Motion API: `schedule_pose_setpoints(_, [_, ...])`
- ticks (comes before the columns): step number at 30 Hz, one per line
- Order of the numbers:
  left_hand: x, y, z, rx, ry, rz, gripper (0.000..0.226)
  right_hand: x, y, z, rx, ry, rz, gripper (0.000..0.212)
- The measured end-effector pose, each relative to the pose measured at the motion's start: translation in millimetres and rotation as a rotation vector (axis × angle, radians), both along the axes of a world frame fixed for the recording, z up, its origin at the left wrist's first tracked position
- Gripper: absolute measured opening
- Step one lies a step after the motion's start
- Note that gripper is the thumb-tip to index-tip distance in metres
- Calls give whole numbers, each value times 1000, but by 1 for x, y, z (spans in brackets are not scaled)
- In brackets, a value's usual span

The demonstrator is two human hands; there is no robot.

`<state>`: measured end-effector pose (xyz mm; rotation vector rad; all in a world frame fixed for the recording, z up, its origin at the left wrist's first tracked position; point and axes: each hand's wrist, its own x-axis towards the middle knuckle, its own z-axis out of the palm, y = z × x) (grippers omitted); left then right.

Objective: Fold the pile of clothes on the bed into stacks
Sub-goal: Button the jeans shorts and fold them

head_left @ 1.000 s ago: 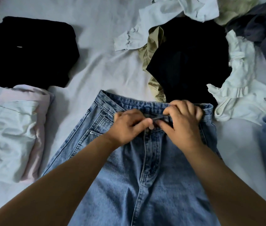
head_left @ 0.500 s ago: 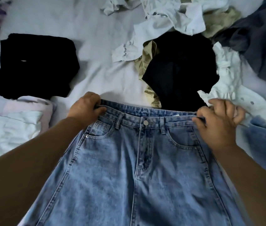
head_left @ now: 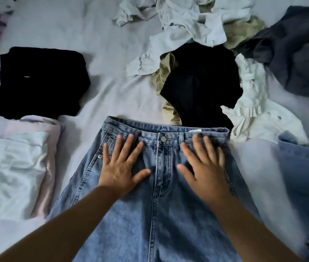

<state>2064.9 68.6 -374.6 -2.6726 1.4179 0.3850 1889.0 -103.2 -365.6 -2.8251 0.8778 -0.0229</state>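
Head view, only cam. Jeans (head_left: 159, 195) lie face-up and flat on the bed (head_left: 112, 87), waistband away from the person, button closed, legs running off btm of frame. Both hands are on the upper front, just below the waistband. Left hand (head_left: 120, 167) lies palm-down over the left pocket area, fingers straight and spread, gripping nothing. Right hand (head_left: 204, 171) does the same on the right pocket side, flat, fingers spread, slightly blurred. No pinch on either, just pressing on denim.

Step, my read: smoothing/flattening the jeans ahead of the 1st fold. Next move prob needs a grab at one side of the waistband or hip to bring one leg over the other lengthwise, edges lined up, then fold up from the hem. Can't see the hems, so leg alignment is unknown.

Look of the thing: light-blue washed denim, stiff-ish, contrast stitching, belt loops, metal button centre, small label showing inside the waistband. Mostly wrinkle-free up top.

Rest of scene: folded black garment (head_left: 38, 82) at upper left, and nearer the person a folded white/pink stack (head_left: 17, 167) left of the jeans, so some stacking is done. The unfolded pile (head_left: 216, 44) sits beyond and to the right: white shirts, olive piece, black top (head_left: 201, 86) touching the waistband edge, dark grey garment (head_left: 297, 53) far right. Another denim item (head_left: 307, 176) lies right of the jeans. Plenty left to fold.
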Motion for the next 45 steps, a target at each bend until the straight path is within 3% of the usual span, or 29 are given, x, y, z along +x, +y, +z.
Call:
schedule_pose_setpoints(2, [2, 8, -3, 56, -28, 14, 82, -14, 0, -14, -4, 130, 33, 67])
schedule_pose_setpoints(7, [16, 41, 2, 42, 35, 304, 80, -67, -18, -15, 27, 279, -120, 74])
schedule_pose_setpoints(11, [-9, 101, 24, -19, 119, 465, 85, -99, 5, 1, 50, 250, -209, 74])
schedule_pose_setpoints(15, [-30, 154, 38, 79, 84, 585, 84, -126, 41, 19, 79, 241, -466, 74])
schedule_pose_setpoints(17, [-30, 160, 45, 95, 157, 629, 78, -131, 53, 30, 135, 270, -532, 74])
schedule_pose_setpoints(19, [-24, 164, 48, 156, 164, 562, 79, -138, 53, 37, 204, 356, -489, 73])
schedule_pose_setpoints(22, [-11, 172, 53, 195, 79, 459, 80, -144, 34, 42, 117, 312, -427, 63])
schedule_pose_setpoints(26, [-18, 185, 53, 78, -66, 318, 79, -148, 27, 40, -55, 266, -369, 50])
schedule_pose_setpoints(29, [-68, 188, 48, -21, 70, 24, 58, -142, 48, 40, -69, 236, -259, 55])
schedule_pose_setpoints(33, [-139, 231, 31, 62, 244, -339, 40, -150, 88, 26, 120, 315, -123, 69])
schedule_pose_setpoints(36, [-161, 244, 40, 40, 342, -247, 37, -165, 101, 27, 182, 353, -89, 74])
schedule_pose_setpoints(40, [-164, 197, 56, -167, 400, -16, 17, -170, 103, 37, 244, 317, -95, 73])
schedule_pose_setpoints(43, [-169, 143, 59, -280, 382, 32, 27, -168, 93, 42, 254, 299, -278, 77])
schedule_pose_setpoints(45, [-178, 109, 53, -236, 369, 22, 43, -167, 80, 44, 284, 305, -368, 74])
